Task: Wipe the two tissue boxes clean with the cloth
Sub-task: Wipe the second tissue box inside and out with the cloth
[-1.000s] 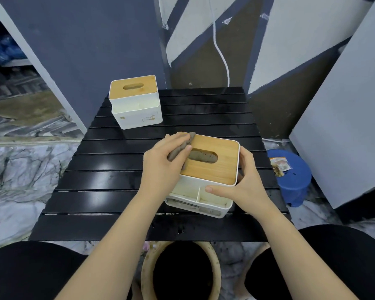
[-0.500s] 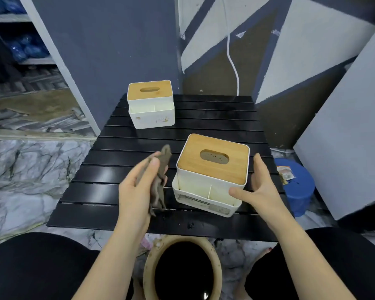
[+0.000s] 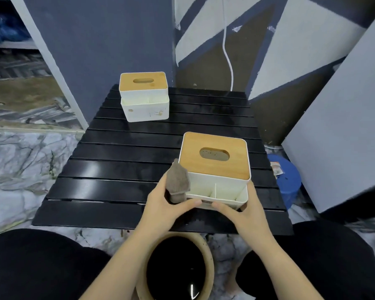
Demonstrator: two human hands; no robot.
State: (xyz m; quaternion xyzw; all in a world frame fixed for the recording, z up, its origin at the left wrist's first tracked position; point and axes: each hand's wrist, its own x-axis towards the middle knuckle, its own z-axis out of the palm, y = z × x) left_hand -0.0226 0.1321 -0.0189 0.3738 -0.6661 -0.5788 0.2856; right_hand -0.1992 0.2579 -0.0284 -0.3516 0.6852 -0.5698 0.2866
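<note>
Hands (image 3: 165, 204) (image 3: 247, 211) gripping near tissue box (image 3: 214, 169), cloth (image 3: 178, 180) in left

Grey-brown cloth (image 3: 178, 180), black slatted table (image 3: 121, 169)

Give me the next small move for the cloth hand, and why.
Probably bring the cloth down onto the near tissue box's front compartments and wipe along them. The left hand holds the cloth raised at the box's left front corner, thumb on the lower front edge, while the right hand steadies the right corner. The far tissue box can wait.
</note>
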